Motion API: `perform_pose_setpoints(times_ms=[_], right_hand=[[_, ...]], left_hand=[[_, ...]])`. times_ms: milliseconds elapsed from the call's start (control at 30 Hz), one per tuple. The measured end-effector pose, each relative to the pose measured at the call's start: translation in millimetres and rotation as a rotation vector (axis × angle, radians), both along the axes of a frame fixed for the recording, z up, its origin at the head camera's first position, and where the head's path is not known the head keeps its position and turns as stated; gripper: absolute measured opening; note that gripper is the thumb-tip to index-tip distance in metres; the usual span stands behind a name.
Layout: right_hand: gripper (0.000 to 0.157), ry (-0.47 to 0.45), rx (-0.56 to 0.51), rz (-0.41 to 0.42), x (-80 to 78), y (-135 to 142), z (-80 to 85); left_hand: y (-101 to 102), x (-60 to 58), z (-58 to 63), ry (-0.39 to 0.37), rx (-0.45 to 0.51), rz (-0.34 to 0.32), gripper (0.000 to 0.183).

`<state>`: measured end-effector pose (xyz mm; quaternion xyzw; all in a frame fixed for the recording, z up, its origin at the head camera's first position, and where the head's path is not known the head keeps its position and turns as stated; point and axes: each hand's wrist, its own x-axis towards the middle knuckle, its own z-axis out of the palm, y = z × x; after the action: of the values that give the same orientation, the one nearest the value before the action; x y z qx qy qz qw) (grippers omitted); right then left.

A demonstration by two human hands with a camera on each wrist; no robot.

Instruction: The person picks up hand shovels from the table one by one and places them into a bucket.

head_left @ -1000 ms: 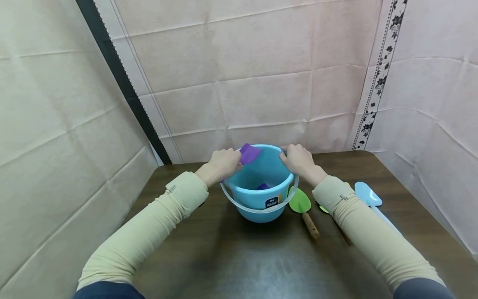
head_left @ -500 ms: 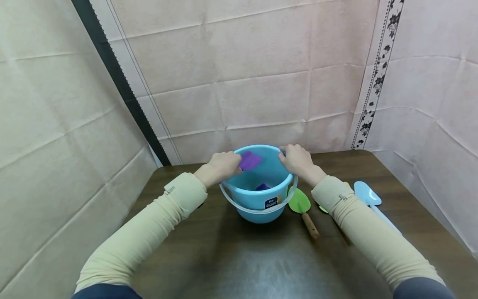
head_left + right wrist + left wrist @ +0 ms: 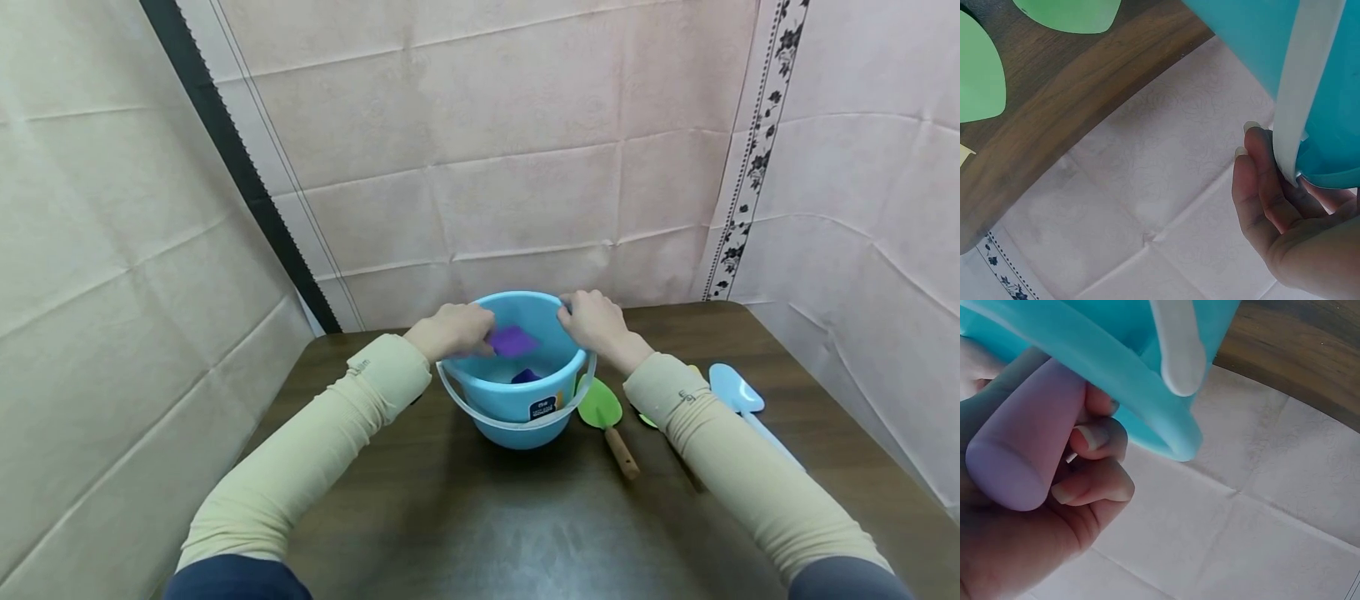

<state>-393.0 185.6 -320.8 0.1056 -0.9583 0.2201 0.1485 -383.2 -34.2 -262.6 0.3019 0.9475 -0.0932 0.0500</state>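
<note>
A light-blue bucket [image 3: 498, 402] stands on the dark wooden table, its pale handle [image 3: 491, 418] hanging down the near side. At the left rim, my left hand [image 3: 453, 330] grips a purple toy shovel; its blade [image 3: 512, 341] is inside the bucket. The left wrist view shows the fingers curled round the thick shovel handle [image 3: 1032, 431], beside the rim. My right hand [image 3: 597, 323] holds the right rim, its fingers [image 3: 1250, 194] outside the wall by the handle's end. A second purple piece [image 3: 525, 377] lies at the bucket's bottom, its shape mostly hidden.
Right of the bucket lies a green trowel [image 3: 600, 406] with a wooden handle. Another green tool [image 3: 648, 420] is partly under the right forearm, and a light-blue shovel [image 3: 738, 389] lies beyond it. Pale cloth [image 3: 525, 192] hangs behind the table.
My left hand has moved slightly right over the rim, and the purple shovel blade has gone from above the rim down into the bucket. My right hand stays on the rim.
</note>
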Motion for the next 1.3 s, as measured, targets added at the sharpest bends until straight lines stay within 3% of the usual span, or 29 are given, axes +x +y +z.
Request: perform_pose_setpoints(times_ms=[300, 667, 867, 1067, 1300], right_hand=[[0.023, -0.018, -0.002, -0.009, 0.1, 1, 0.8], [0.022, -0.020, 0.001, -0.007, -1.1, 0, -0.1], [0.037, -0.022, 0.001, -0.014, -0.7, 2, 0.4], [0.021, 0.005, 0.000, -0.012, -2.2, 2, 0.1], [0.022, 0.006, 0.001, -0.003, -0.9, 1, -1.6]], left_hand=[[8, -14.1, -6.3, -0.016, -0.044, -0.020, 0.024], [15, -21.7, -20.3, -0.049, -0.086, -0.068, 0.029], [18, -24.3, -26.1, -0.057, -0.093, -0.082, 0.031], [19, -29.9, -29.7, -0.070, -0.112, -0.072, 0.025], [16, -35.8, -36.3, -0.085, -0.123, -0.080, 0.021]])
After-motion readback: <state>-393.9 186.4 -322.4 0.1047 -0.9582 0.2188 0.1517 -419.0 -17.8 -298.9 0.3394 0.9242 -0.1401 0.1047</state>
